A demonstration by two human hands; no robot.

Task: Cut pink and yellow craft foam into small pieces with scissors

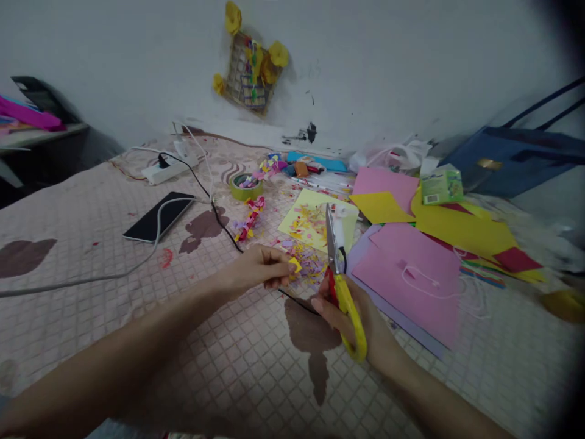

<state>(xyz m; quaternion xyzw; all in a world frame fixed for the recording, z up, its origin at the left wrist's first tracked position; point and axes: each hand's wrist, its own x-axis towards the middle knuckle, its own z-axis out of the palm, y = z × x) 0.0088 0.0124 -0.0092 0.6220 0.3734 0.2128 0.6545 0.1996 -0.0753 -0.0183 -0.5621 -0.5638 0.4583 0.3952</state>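
My left hand [269, 266] pinches a small yellow paper piece [295, 264] between thumb and fingers. To its right, my right hand [350, 314] is wrapped round the yellow and red handles of the scissors [350, 305], whose blades point up and away. Behind both hands lies a pile of tiny paper clippings [313, 262] in yellow, pink and purple. More scraps lie on a pale yellow sheet [297, 210], which the scissor blades partly overlap. A decorated paper strip [250, 219] rests beyond my left hand.
A phone [159, 216], a power strip [171, 169] and cables lie at left. Green tape [245, 186] stands near the middle. Pink sheets [409, 277], yellow paper [466, 231] and a green box [441, 186] are at right, before a blue bag [516, 158].
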